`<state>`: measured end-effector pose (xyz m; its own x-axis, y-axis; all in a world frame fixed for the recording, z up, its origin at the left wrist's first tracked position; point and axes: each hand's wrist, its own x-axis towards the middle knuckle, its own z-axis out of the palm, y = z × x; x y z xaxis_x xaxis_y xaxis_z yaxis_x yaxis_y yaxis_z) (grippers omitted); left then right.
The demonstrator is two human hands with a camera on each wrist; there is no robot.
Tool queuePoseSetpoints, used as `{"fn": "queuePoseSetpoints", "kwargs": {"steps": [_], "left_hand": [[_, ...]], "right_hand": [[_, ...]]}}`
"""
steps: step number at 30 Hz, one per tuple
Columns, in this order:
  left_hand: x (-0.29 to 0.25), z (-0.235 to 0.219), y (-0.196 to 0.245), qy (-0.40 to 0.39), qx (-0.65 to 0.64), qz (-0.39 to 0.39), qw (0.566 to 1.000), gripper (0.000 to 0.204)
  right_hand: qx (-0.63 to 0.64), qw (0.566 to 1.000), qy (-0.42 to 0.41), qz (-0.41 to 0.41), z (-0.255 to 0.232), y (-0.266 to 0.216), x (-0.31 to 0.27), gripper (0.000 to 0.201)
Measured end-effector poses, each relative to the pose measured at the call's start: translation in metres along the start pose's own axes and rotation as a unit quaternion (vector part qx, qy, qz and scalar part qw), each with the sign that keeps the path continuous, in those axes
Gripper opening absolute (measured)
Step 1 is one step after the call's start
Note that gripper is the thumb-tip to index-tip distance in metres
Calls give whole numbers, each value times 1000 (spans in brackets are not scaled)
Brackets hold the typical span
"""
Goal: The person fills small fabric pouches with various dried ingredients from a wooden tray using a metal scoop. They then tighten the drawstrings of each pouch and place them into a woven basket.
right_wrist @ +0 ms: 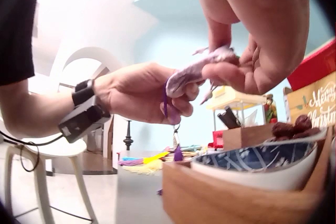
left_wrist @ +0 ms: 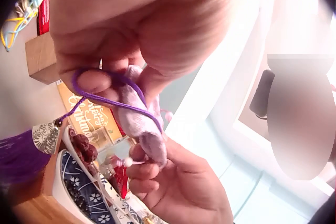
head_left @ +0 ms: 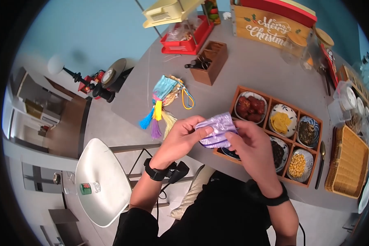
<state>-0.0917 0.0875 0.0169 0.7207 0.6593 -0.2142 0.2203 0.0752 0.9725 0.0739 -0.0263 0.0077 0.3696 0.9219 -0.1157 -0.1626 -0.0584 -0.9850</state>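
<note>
A shiny lilac pouch (head_left: 218,131) with a purple cord is held between both hands over the table's near edge. My left hand (head_left: 180,139) pinches its left side, thumb lying on the front. At the opposite side my right hand (head_left: 252,143) grips the fabric between thumb and fingers. In the left wrist view, the purple cord (left_wrist: 107,100) loops across a left finger, and a purple tassel (left_wrist: 23,153) with a silver cap hangs from it. White beads (left_wrist: 127,161) dangle by the right fingertips. What the pouch contains is hidden.
A compartmented wooden tray (head_left: 289,99) with bowls of red dates (head_left: 250,106), yellow slices (head_left: 283,122), dark herbs and yellow kernels stands under and beside my right hand. Tasselled pouches (head_left: 164,90) lie left. A wooden box (head_left: 211,67), black spoon (head_left: 320,164) and wicker basket (head_left: 343,162) are around.
</note>
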Motion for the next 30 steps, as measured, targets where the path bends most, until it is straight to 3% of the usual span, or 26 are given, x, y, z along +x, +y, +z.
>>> {"fn": "queuePoseSetpoints", "kwargs": {"steps": [2, 4, 6, 9, 15, 17, 18, 19, 20, 21, 22, 24, 26, 28, 30], "left_hand": [[-2, -5, -5, 87, -40, 43, 994, 16], [-4, -19, -11, 121, -66, 58, 989, 17], [0, -35, -21, 202, -110, 74, 970, 20], [11, -59, -19, 229, -101, 92, 964, 28], [40, -141, -8, 252, -7, 92, 963, 33], [56, -163, -23, 289, 130, -24, 948, 43], [58, -167, -37, 287, 130, -26, 949, 43], [62, -166, -46, 325, 291, -19, 900, 49], [67, -167, -53, 351, 443, -9, 825, 56], [72, -168, -60, 371, 462, 59, 804, 55], [77, -167, -64, 367, 460, 63, 806, 55], [92, -164, -76, 352, 537, 178, 746, 53], [108, -170, -88, 284, 526, 181, 781, 55], [141, -210, -129, 97, 722, 195, 657, 60], [148, -182, -131, 248, 583, 73, 770, 64]], "right_hand": [[-16, 1000, 3, -1, -17, -10, -10, 46], [-23, 999, 31, -9, -41, -27, -27, 47], [-68, 992, 105, -21, -67, -44, -45, 45], [-121, 972, 193, -57, -117, -50, -71, 38], [-204, 937, 277, -64, -200, -45, -114, 34], [-229, 917, 322, -48, -219, -39, -126, 37], [-230, 917, 323, -45, -227, -38, -133, 37], [-250, 906, 339, -28, -232, -37, -138, 38], [-269, 894, 358, -11, -237, -37, -142, 39], [-273, 890, 367, -4, -242, -36, -147, 40], [-274, 887, 372, -3, -247, -36, -149, 40], [-315, 872, 374, 25, -264, -37, -160, 40], [-337, 857, 389, 24, -281, -33, -162, 38], [-325, 861, 390, 23, -299, -33, -158, 30], [-391, 832, 392, 31, -320, -29, -155, 30]]}}
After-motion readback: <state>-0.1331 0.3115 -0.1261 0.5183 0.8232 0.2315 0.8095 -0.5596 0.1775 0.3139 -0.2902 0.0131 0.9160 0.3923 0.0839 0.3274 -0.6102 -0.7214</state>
